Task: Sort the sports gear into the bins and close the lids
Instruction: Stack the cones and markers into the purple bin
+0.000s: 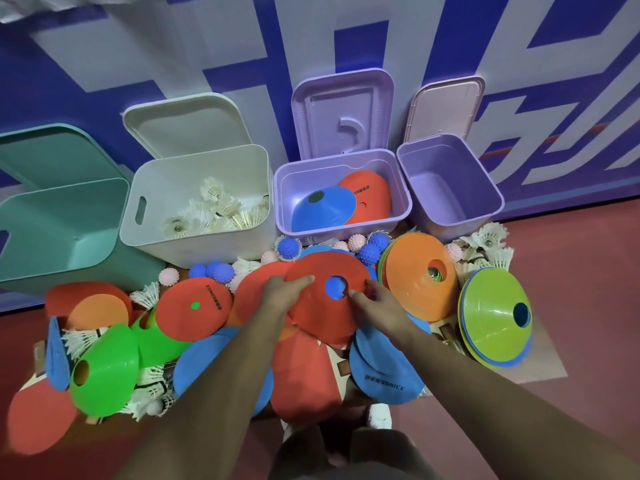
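Currently I'm mid-sort: my left hand [284, 292] pinches the rim of a red flat plastic disc cone [322, 317]; my right hand [375, 299] rests bent fingers opposite, grip unclear. Next, lift it over the wall of the lilac plastic bin [346, 230] beyond both hands

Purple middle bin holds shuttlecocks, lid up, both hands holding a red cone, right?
No. The head view shows the purple bin holding a blue cone and an orange-red cone; the shuttlecocks lie in the white bin. Its lid is up, and the left hand and right hand hold a red cone.
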### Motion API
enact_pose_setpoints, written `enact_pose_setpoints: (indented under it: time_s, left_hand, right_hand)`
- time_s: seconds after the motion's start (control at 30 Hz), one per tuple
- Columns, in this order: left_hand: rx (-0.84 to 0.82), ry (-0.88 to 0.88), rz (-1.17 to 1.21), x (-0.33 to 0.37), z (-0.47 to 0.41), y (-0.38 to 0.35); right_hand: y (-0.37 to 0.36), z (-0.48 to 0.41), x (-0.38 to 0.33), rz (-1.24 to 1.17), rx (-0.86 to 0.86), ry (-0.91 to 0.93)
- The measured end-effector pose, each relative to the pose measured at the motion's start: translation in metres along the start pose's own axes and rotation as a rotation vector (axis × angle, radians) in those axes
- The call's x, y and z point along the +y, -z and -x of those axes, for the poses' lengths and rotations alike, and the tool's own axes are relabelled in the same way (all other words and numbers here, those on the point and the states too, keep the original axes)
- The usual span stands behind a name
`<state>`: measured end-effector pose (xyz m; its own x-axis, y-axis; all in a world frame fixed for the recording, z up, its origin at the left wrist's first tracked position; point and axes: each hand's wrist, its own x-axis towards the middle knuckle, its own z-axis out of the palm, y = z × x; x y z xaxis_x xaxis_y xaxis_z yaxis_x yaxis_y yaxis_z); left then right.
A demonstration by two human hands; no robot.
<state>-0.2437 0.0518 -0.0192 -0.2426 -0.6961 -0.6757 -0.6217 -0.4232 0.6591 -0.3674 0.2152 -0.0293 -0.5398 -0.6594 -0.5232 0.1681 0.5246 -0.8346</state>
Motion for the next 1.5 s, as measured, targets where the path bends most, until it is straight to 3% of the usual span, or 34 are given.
enact_pose_setpoints:
  time_s: [0.13,0.23,0.37,0.5,0.57,0.7,0.87,1.23,1.4,1.5]
  left_hand:
    - [-0.135,0.066,0.107,0.005,0.008,-0.010]
    - [-0.160,-0.043,0.116,0.006,0.011,-0.020]
    - [-0.129,-0.194,0.132,0.010,0.017,-0.024]
    - [-0.122,-0.236,0.221,0.012,0.016,-0.025]
    - [-0.111,-0.229,0.212,0.008,0.014,-0.026]
    - [-0.133,-0.212,0.216,0.000,0.014,-0.029]
    - [-0.153,-0.206,0.231,-0.006,0.012,-0.029]
    - [-0.100,-0.267,0.316,0.005,0.017,-0.017]
    - [-0.132,-0.195,0.396,0.004,0.016,-0.015]
    - [-0.175,-0.166,0.417,0.001,0.020,-0.012]
  right_hand:
    - [0.000,0.002,0.000,-0.120,0.010,-0.015]
    - [0.004,0.001,0.002,-0.176,0.004,-0.069]
    - [0.017,0.000,-0.002,0.003,0.022,-0.039]
    - [0.055,-0.004,-0.004,0.405,0.390,0.201]
    - [0.075,-0.007,0.001,0.494,0.518,0.145]
    - [0.087,-0.016,0.012,0.658,0.406,-0.026]
    - [0.083,-0.024,0.013,0.555,0.427,-0.085]
    - [0.089,-0.021,-0.021,0.201,0.472,0.136]
    - [0.050,-0.004,-0.026,0.328,0.159,0.230]
    - [0.031,0.003,-0.024,0.399,0.161,0.280]
